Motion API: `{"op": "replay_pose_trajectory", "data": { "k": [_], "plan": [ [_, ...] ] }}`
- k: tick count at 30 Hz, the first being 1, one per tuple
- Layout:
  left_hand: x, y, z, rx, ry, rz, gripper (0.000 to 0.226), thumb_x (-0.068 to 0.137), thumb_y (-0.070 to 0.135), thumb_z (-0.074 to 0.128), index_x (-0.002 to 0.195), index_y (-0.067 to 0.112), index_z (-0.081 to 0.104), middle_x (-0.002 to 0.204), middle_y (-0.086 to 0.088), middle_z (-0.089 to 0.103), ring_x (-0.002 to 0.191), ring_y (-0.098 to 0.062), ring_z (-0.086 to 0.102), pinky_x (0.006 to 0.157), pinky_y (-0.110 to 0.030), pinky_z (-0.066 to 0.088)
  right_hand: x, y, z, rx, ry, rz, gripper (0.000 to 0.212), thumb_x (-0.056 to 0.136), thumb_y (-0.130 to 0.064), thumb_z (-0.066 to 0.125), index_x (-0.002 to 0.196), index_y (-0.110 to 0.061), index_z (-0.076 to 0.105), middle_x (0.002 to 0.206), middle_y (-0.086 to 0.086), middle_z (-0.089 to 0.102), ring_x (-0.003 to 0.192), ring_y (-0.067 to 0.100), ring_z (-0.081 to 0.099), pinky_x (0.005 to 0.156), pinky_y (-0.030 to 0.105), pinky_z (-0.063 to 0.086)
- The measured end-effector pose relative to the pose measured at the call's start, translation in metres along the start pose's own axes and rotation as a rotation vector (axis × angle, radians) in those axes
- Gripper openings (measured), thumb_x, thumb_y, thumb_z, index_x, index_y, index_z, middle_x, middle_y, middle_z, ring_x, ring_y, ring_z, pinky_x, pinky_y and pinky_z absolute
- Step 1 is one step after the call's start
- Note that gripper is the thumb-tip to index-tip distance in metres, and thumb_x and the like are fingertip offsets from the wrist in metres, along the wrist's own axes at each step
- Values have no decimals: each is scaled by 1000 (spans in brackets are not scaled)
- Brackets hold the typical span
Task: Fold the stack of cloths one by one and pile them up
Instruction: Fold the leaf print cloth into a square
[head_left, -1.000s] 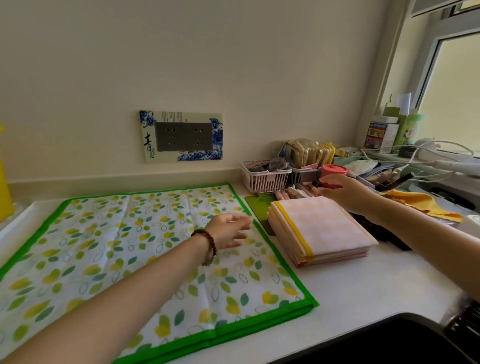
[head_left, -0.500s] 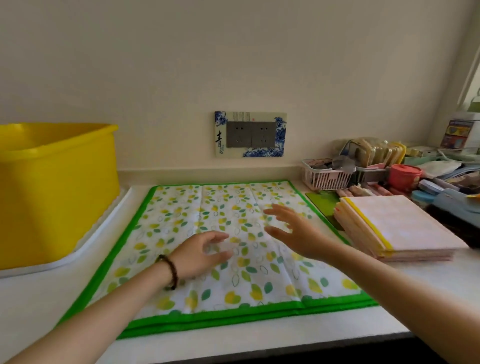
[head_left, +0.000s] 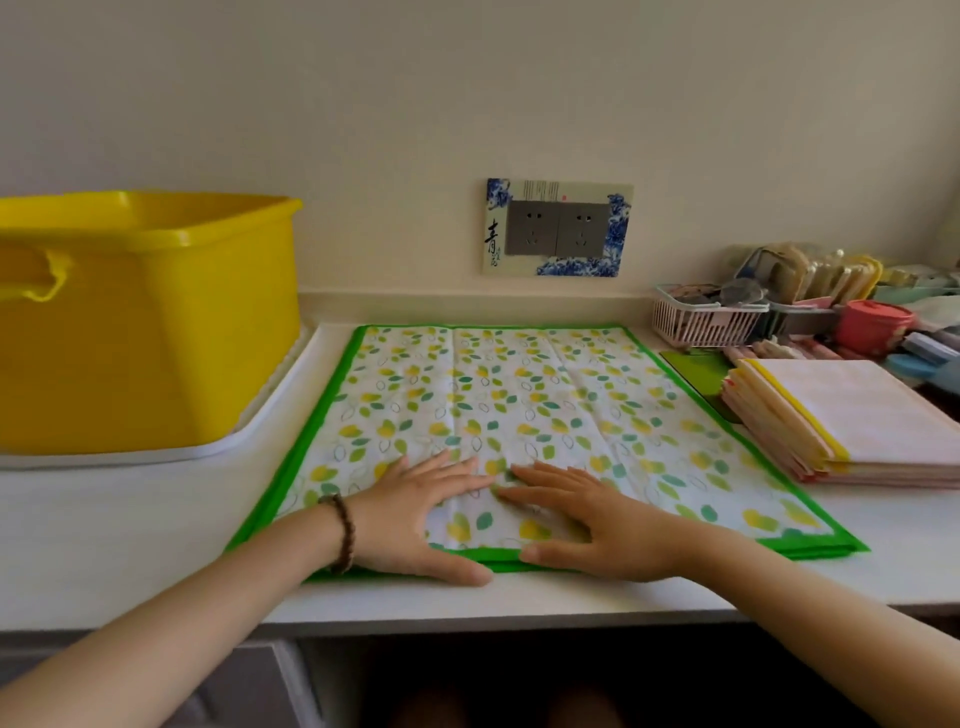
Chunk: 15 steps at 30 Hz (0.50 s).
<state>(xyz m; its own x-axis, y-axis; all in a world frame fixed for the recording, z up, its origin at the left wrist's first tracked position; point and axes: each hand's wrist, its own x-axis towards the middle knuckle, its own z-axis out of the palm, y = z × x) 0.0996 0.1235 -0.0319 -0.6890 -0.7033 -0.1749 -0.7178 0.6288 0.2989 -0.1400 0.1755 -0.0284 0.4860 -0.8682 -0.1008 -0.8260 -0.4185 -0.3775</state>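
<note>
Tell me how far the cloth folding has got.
Done: a pile of folded pink, yellow-edged cloths sits on the right. In hand: left hand and right hand press flat on the spread leaf-print, green-bordered cloth. Left: folding it; layered green edges suggest more beneath.

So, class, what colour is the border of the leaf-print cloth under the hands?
Bright green, seen best in the head view along the leaf-print cloth edge.

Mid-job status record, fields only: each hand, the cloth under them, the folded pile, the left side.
left hand: flat on leaf-print cloth, near its front edge
right hand: flat on same cloth, beside the left hand
leaf-print cloth: spread on counter, green border
folded pile: right of the cloth, yellow-edged top piece
yellow tub: left, on white tray
</note>
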Motion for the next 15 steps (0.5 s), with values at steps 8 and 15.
{"op": "replay_pose_trajectory", "data": {
  "k": [8, 15],
  "plan": [
    [-9, 5, -5, -180, 107, 67, 55, 74, 62, 64, 125, 53, 48, 145, 32, 26, 137, 9, 10, 116, -24, 8, -10, -2, -3, 65, -7, -13, 55, 86, -58, 50, 138, -52, 34, 153, -28, 10, 141, -8, 2, 117, 24, 3],
    [-7, 9, -29, -358, 31, 17, 17, 83, 40, 65, 94, 30, 74, 117, 22, 63, 115, 9, 51, 106, -16, 30, -10, 1, -27, 142, -76, 29, 39, 92, -47, 48, 131, -42, 51, 142, -29, 37, 131, -10, 31, 113, 21, 22]
  ]
}}
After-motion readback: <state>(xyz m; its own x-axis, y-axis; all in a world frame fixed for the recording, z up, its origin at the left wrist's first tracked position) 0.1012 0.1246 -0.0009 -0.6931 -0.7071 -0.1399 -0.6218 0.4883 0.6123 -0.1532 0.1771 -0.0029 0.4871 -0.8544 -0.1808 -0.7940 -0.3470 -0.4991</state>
